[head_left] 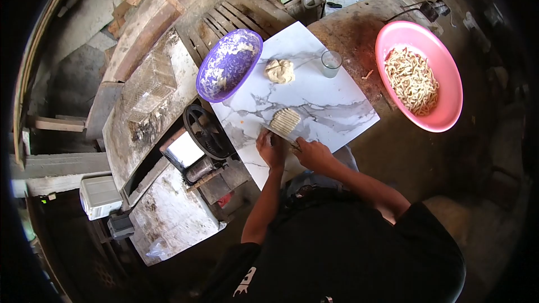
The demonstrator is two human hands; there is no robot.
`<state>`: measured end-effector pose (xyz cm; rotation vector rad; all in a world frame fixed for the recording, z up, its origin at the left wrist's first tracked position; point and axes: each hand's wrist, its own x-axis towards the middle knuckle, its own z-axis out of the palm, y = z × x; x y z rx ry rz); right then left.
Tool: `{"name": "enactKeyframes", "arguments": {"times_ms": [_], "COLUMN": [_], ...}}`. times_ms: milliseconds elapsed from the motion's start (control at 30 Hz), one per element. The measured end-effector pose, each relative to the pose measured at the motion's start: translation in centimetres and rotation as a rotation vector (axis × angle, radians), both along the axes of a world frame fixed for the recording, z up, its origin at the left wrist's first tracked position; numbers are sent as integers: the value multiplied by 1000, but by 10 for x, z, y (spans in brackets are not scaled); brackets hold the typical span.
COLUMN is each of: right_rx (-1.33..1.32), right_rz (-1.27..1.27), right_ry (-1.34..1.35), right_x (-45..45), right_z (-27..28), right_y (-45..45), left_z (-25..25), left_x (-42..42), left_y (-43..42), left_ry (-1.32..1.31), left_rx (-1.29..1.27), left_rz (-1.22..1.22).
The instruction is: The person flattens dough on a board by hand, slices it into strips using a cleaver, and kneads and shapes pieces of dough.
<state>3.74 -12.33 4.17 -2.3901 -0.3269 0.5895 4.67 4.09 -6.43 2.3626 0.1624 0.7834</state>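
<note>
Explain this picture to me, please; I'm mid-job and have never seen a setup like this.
There is no robot here: you see a person's own two bare hands. The single picture comes from a camera on their head, looking down, so the arms reach up from the bottom.

On the marble-patterned board are a lump of dough, a glass and a ridged piece of dough. A purple bowl is at the board's far left, and a pink basin of dough strips is off to the right.

The right hand seems to hold a flat blade beside the ridged piece; the left hand is at its other end.
</note>
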Motion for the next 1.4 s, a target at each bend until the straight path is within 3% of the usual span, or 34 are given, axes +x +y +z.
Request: {"name": "enactKeyframes", "arguments": {"times_ms": [167,400,467,600,700,767,867,1000,1400], "right_rx": [16,3,-23,-120,-88,-64,-6,40,69], "right_rz": [-11,-40,-52,-78,-62,-61,-60,-46,-44], "right_ry": [4,81,119,201,177,165,135,-8,-27], "right_x": [16,11,-1,-30,-46,-51,-46,-31,12], "right_z": [-3,1,5,13,25,28,25,8,-20], "right_y": [17,12,-1,-37,-63,-69,-62,-31,25], "left_z": [-24,-13,-10,-4,5,7,0,-3,-16], "left_x": [-1,-6,-5,-6,-7,-7,-4,-4,-5], "left_y": [9,4,1,1,-2,-1,1,1,10], "left_ry": [53,75,67,44,9,3,19,30,77], "left_rx": [81,87,-109,-157,-349,-115,-61,-87,-17], "left_rz": [-18,-3,33,21,55,44,70,79,4]}}
